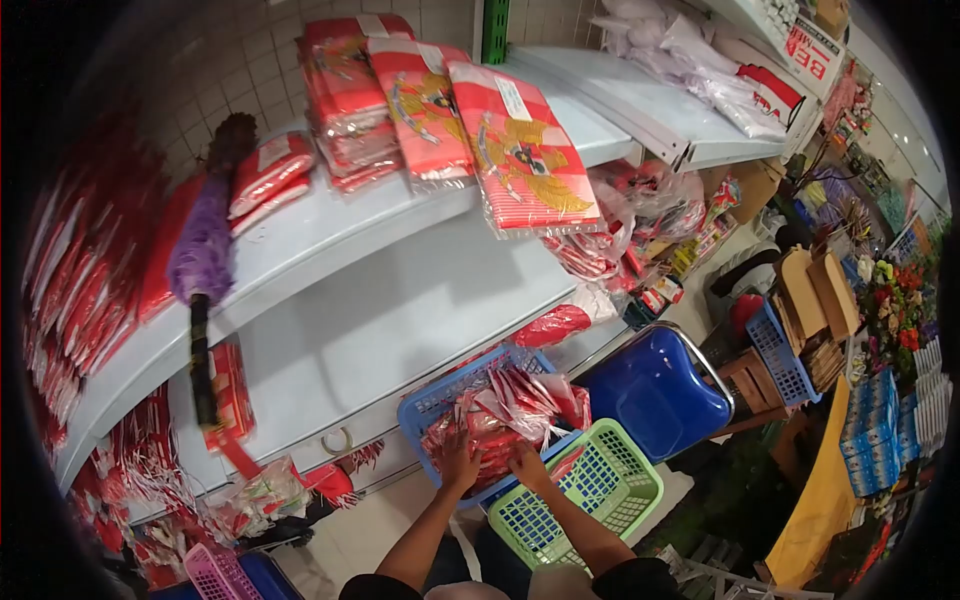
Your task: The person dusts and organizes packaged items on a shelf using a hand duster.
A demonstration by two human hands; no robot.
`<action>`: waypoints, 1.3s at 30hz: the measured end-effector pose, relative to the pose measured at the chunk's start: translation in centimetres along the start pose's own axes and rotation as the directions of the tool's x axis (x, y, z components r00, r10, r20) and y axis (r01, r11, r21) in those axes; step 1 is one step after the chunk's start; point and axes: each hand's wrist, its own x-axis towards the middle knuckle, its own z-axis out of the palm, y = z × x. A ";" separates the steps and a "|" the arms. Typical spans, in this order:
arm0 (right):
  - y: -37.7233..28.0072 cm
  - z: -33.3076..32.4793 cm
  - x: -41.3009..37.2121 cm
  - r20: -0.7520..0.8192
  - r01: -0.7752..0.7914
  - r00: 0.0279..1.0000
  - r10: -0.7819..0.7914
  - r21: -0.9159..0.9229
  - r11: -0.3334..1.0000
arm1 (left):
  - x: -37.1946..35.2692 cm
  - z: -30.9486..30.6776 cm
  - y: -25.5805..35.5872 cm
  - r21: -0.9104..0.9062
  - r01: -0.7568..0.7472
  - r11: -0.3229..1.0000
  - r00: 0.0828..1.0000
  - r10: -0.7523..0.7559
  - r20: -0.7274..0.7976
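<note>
A blue plastic basket sits low in front of me, heaped with red and white plastic-wrapped packets. My left hand reaches into its near side, fingers curled on the packets. A little to the right, my right hand grips the near edge of the same heap, its fingertips partly hidden. A light green basket stands against the blue one, under my right forearm, with a red and white packet near its far corner.
Grey shelves rise ahead, with flat red packets bearing a gold eagle on the upper one. A purple feather duster hangs at left. A blue-seated chair stands right of the baskets. Yellow board lies farther right.
</note>
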 end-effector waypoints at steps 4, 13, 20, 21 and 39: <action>3.2 0.3 1.9 0.126 -0.188 0.974 0.186 0.001 0.982 | 1.2 5.1 -2.4 -0.003 0.018 1.000 1.000 -0.018 0.023; 3.0 0.9 1.6 0.017 -0.301 0.951 0.308 0.274 0.913 | 6.0 11.5 -7.4 -0.119 0.425 0.897 0.882 -0.381 0.278; 4.4 1.1 1.3 0.055 -0.327 0.944 0.325 0.268 0.906 | 6.3 13.4 -9.8 -0.282 0.345 0.895 0.923 -0.268 0.276; 4.3 0.9 1.3 0.084 -0.375 0.927 0.367 0.290 0.881 | 6.0 11.5 -7.8 -0.227 0.406 0.885 0.891 -0.328 0.313; -0.1 0.3 0.9 -0.015 -0.644 0.745 0.667 0.243 0.725 | 3.7 -6.3 4.1 -0.618 -0.036 0.786 0.993 0.100 0.070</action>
